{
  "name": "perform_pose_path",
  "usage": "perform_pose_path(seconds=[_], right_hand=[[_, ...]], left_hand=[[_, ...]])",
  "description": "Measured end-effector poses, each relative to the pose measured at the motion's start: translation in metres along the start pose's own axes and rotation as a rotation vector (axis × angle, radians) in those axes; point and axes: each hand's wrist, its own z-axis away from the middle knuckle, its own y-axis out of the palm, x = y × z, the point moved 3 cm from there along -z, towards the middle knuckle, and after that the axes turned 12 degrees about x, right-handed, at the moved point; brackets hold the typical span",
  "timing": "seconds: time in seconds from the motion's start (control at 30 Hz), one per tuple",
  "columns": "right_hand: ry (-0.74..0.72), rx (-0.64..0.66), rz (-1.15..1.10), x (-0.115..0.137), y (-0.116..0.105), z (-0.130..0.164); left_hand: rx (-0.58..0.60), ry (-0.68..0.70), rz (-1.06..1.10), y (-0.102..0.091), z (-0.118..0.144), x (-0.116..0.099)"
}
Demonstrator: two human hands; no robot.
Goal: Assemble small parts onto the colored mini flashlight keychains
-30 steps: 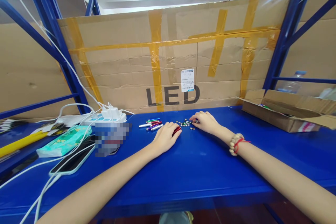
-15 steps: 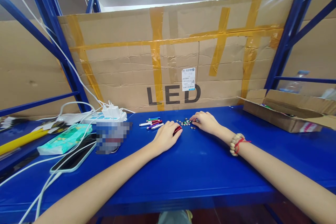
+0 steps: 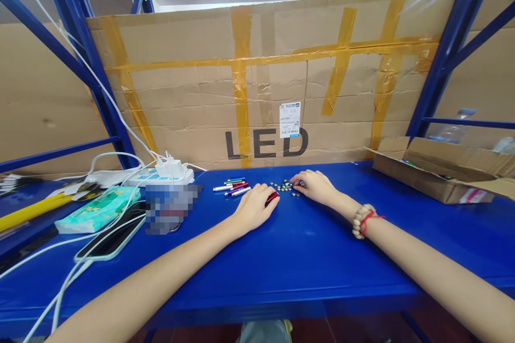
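My left hand rests on the blue tabletop, closed around a short shiny red metal tube that pokes out between thumb and fingers. Just behind it lie several slim metallic tubes in silver, purple, red, green and blue, shaped like small penlights. Between my hands is a scatter of small round silver pieces that look like button cells. At the right edge of that scatter, my right hand has its fingertips pinched together. A small dark, shiny round piece shows at those fingers, probably a button cell.
On the left are a white power strip with cables, a green tissue pack, a phone and a pixelated item. An open cardboard box stands at right. A tall cardboard sheet backs the blue shelf table.
The view has shifted slightly. Both hands keep nearly the same place and grip; my right fingertips have moved a touch left over the small round pieces.
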Motion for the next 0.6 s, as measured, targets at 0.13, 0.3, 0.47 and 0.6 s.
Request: perform_pose_path(seconds=[0.13, 0.3, 0.47, 0.6], right_hand=[[0.003, 0.017, -0.001, 0.0, 0.0008, -0.0003], [0.008, 0.024, 0.001, -0.0016, 0.0014, -0.0008], [0.014, 0.011, -0.007, -0.0016, 0.0004, -0.0009], [0.036, 0.008, -0.012, -0.0006, -0.0007, -0.0004]], left_hand=[[0.001, -0.003, -0.005, 0.0003, 0.0003, -0.0005], [-0.009, 0.002, -0.003, -0.0002, -0.001, -0.0009], [-0.019, -0.037, 0.036, -0.0012, -0.0012, -0.0002], [-0.029, -0.053, 0.061, -0.001, -0.0003, 0.0009]])
